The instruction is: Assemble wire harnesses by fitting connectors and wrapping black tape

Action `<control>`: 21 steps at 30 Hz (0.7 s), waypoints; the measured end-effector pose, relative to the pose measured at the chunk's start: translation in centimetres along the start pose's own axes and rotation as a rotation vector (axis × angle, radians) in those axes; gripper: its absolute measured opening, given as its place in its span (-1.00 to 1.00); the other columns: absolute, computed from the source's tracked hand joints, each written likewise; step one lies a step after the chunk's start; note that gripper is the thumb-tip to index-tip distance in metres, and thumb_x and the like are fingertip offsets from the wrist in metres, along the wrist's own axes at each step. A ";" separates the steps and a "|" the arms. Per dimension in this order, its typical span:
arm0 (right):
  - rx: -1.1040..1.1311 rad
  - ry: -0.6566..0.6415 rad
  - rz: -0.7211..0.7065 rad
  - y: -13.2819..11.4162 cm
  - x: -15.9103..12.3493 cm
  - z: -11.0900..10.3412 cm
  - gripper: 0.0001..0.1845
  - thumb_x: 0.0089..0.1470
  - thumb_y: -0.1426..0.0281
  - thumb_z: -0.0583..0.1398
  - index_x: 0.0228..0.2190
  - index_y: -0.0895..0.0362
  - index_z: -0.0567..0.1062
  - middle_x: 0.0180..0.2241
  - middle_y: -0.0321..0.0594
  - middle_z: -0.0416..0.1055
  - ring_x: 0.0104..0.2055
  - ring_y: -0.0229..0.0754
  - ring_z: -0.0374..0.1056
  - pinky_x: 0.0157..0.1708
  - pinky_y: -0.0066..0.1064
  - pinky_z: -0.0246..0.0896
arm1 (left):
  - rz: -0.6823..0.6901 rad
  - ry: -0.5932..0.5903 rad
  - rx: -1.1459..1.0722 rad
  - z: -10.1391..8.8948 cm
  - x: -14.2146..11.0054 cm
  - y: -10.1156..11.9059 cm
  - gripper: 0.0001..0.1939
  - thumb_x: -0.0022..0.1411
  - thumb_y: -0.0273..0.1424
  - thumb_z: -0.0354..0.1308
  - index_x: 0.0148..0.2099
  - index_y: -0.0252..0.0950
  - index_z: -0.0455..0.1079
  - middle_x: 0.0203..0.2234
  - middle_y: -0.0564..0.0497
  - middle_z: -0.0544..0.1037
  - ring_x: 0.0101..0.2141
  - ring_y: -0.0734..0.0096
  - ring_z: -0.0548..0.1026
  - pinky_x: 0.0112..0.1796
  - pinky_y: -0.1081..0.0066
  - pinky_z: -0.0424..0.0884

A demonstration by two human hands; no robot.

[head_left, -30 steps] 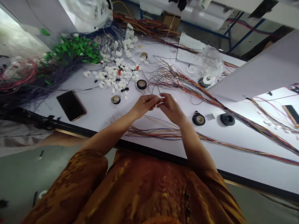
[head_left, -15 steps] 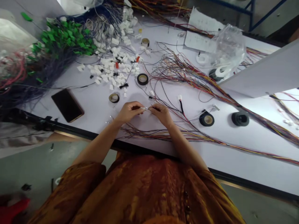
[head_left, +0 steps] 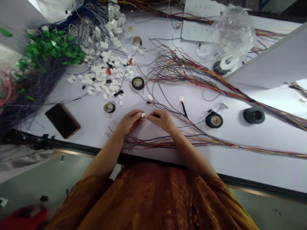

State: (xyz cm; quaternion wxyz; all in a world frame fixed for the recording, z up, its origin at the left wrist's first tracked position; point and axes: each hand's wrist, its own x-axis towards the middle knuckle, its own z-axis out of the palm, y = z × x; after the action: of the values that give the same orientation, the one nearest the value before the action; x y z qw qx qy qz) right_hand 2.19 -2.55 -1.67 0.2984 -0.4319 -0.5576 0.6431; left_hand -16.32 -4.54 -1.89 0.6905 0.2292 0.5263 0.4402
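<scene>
My left hand (head_left: 129, 120) pinches a small white connector (head_left: 143, 114) just above the white table (head_left: 240, 159). Close beside it, my right hand (head_left: 161, 118) has its fingers closed on thin wires (head_left: 150, 118) that run into that connector. Both hands rest near the table's front edge, over a bundle of coloured wires (head_left: 168, 142) that stretches away to the right. A red-and-black lead with a white plug (head_left: 181, 99) lies just beyond my right hand.
A dark phone (head_left: 62, 120) lies front left. Tape rolls (head_left: 109, 107) (head_left: 137, 83) (head_left: 214, 120) (head_left: 254, 115) dot the table. White connectors (head_left: 105, 76) are scattered behind, green ones (head_left: 52, 52) at far left. A clear bag (head_left: 233, 35) and papers (head_left: 196, 30) sit at the back.
My hands have come down from a raised position to just above the table near its front edge. The view has tilted downward and shifted left.
</scene>
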 end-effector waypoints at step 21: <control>-0.410 0.174 -0.326 1.4 -0.7 2.0 -0.77 0.23 0.38 0.10 -0.48 0.10 0.32 -0.44 -0.26 0.30 -0.36 -0.24 0.22 -0.29 -0.38 0.10 | 0.255 0.065 0.327 0.3 -0.8 -0.8 -0.78 0.05 -0.29 0.36 -0.24 -0.27 0.58 -0.51 0.07 0.55 -0.47 0.48 0.49 -0.33 0.43 0.46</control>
State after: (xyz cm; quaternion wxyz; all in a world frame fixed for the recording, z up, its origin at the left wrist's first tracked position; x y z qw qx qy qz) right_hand 0.83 -4.40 -2.81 0.3511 -0.4416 -0.7105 0.4207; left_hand -15.78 -5.61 -1.99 0.5655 0.3888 0.5794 0.4397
